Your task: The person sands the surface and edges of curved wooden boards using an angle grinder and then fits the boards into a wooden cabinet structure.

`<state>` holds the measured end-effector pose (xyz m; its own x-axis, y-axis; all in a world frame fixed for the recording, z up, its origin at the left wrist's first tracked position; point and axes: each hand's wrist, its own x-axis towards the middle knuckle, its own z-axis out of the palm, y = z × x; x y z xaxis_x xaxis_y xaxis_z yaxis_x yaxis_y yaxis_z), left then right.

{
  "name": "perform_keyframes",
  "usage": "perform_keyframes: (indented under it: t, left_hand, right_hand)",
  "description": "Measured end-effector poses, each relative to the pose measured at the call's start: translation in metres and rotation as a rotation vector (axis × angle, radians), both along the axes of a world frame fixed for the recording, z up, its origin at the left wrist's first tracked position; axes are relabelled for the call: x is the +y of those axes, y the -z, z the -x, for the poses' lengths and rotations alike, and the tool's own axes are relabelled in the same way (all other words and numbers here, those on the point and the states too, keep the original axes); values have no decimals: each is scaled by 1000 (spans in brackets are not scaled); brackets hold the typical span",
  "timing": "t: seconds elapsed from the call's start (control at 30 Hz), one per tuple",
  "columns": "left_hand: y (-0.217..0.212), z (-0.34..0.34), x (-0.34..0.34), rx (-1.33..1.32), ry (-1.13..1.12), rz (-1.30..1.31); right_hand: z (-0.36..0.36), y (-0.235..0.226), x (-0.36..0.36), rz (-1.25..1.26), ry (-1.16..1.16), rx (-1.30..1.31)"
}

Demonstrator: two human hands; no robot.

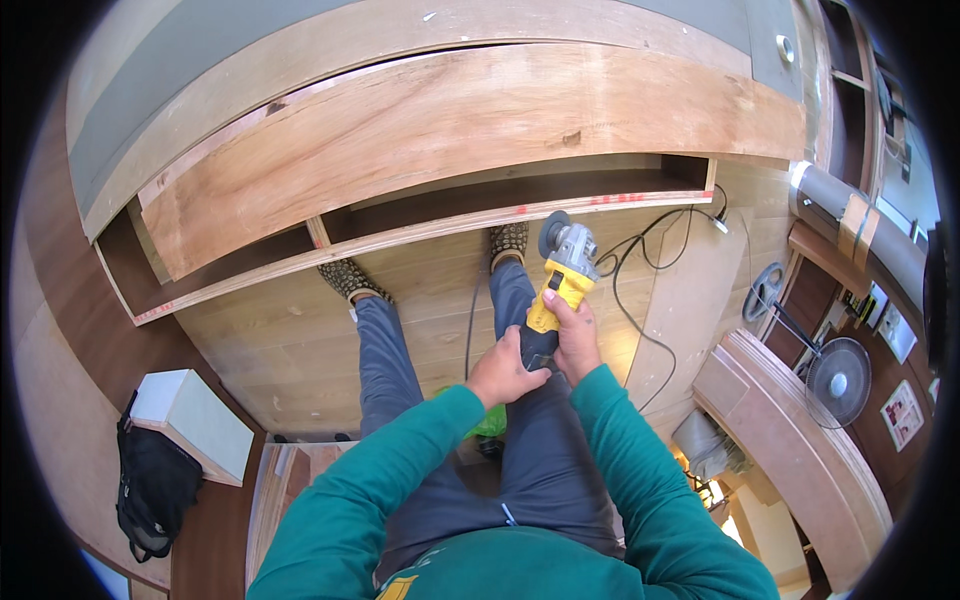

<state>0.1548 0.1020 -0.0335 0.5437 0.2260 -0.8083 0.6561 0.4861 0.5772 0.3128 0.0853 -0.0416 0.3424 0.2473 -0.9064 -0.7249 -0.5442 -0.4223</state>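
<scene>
Both hands hold a yellow, black and grey angle grinder (pixel 567 284) over my right leg, its head pointing away from me. My left hand (pixel 503 371) is closed around the black rear end. My right hand (pixel 577 340) wraps the yellow body from the right side, its thumb near the dark switch. A round grey disc (pixel 553 231) sits at the left of the grinder's head, apart from the wooden frame. Beyond it lies a long plywood panel (pixel 480 115) on an open wooden box frame (pixel 420 238).
Dark cables (pixel 622 290) loop over the floor to the right. A fan (pixel 838 383) and stacked curved boards (pixel 775 440) stand at the right. At the left are a black backpack (pixel 158 485) and a white box (pixel 195 420). My patterned shoes (pixel 356 281) are by the frame.
</scene>
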Motion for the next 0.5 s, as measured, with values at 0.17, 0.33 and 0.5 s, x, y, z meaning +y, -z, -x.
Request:
perform_keyframes:
  t: [0.17,0.33,0.5]
  left_hand:
    - [-9,-16,5,68,92,-40]
    - [-8,-29,3,60,102,-84]
    - [-12,-35,12,92,150,-56]
  right_hand:
    - [-4,0,11,47,78,-91]
    - [-13,7,4,63,115,-115]
    - [-18,16,-12,19,72,-87]
